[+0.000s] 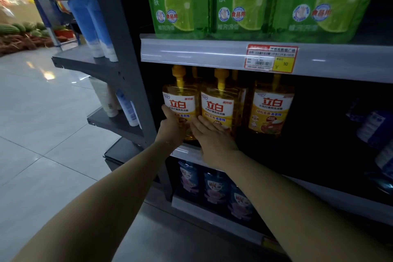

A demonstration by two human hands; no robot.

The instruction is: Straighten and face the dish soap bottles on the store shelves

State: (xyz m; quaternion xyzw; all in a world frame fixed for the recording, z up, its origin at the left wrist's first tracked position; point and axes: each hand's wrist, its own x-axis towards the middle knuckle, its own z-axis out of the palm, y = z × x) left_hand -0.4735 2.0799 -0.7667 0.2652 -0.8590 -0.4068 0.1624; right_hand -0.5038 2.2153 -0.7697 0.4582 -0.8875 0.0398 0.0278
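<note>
From the head: gripping the leftmost dish soap bottle point(179, 104) low on its side with the left hand point(171, 127), on the middle shelf point(187, 153); pressing the flat, straight-fingered right hand point(212, 136) against the second bottle point(217, 108). Seemingly full of amber liquid, so probably heavy, rigid and slick; best turned by the body, not the pump.

Back from the fingers point(204, 122), our left hand point(170, 127) and right hand point(212, 136) are bare, and our forearms point(110, 187) are unsleeved.
</note>
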